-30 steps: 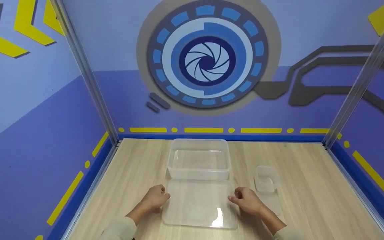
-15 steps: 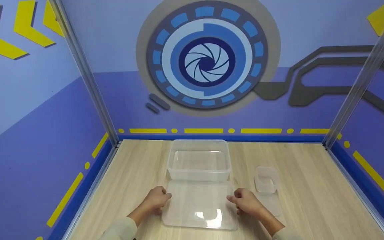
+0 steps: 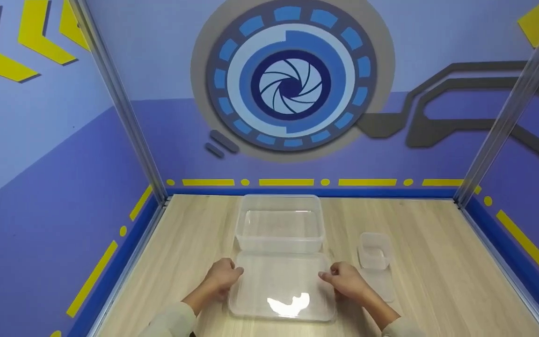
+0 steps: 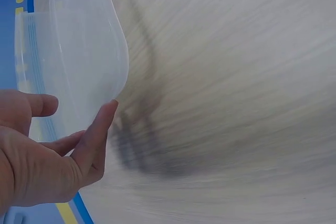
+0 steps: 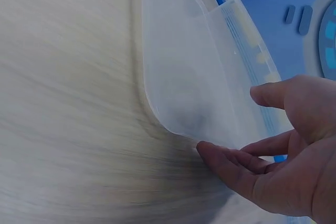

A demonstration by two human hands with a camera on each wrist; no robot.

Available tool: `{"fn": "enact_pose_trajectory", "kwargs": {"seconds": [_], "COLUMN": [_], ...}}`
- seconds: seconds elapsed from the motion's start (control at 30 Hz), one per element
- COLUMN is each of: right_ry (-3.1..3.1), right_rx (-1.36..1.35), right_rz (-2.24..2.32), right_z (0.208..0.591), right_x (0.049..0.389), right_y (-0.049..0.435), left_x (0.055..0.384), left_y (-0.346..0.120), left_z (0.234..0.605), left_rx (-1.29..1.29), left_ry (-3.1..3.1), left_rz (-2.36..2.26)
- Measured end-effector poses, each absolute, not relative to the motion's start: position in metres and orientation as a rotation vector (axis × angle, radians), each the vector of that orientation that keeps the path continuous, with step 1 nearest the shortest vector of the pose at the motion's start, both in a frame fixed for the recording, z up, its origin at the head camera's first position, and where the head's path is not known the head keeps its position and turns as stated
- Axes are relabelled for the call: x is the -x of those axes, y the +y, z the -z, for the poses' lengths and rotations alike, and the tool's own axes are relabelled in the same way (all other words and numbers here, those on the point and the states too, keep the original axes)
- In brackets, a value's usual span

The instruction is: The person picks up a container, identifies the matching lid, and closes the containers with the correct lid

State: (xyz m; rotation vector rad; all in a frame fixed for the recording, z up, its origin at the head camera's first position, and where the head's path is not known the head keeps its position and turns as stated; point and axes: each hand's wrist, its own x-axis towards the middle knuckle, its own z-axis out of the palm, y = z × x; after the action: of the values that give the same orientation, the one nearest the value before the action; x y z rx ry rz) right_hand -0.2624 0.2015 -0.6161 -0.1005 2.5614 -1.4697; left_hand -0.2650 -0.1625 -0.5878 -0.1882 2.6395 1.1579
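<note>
In the head view a clear rectangular plastic lid (image 3: 281, 285) lies flat-side up in front of a large clear plastic container (image 3: 279, 245). My left hand (image 3: 222, 274) is at the lid's left edge, my right hand (image 3: 346, 281) at its right edge. Fingertips (image 4: 113, 106) touch the lid's edge in the left wrist view, while the thumb stands raised away from the finger tips. On the other side, right fingertips (image 5: 205, 148) meet the edge likewise, with the thumb (image 5: 265, 94) apart above them.
To the right stands a small clear container (image 3: 375, 252), with a small flat lid (image 3: 379, 285) just in front of it. The wooden tabletop (image 3: 194, 220) is bounded by blue patterned walls (image 3: 171, 140) and metal posts.
The large lid has shifted slightly to the right, and the bright reflection on it has widened leftward. My left hand has moved a little right with it; the right hand stays nearly in place.
</note>
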Motion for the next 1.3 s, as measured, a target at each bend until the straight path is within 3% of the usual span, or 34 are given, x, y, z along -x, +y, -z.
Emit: {"fn": "enact_pose_trajectory", "kwargs": {"seconds": [0.67,1.3], "right_ry": [2.477,2.477], "right_rx": [-0.025,0.003], "right_rz": [1.531,1.507], "right_z": [0.57,0.561], "right_x": [0.261,0.258], "right_y": [0.208,0.209], "left_x": [0.259,0.255], "left_y": [-0.157,-0.161], "left_z": [0.552,0.544], "left_rx": [0.146,0.138], "left_ry": [2.561,2.55], "left_rz": [-1.284,-1.308]}}
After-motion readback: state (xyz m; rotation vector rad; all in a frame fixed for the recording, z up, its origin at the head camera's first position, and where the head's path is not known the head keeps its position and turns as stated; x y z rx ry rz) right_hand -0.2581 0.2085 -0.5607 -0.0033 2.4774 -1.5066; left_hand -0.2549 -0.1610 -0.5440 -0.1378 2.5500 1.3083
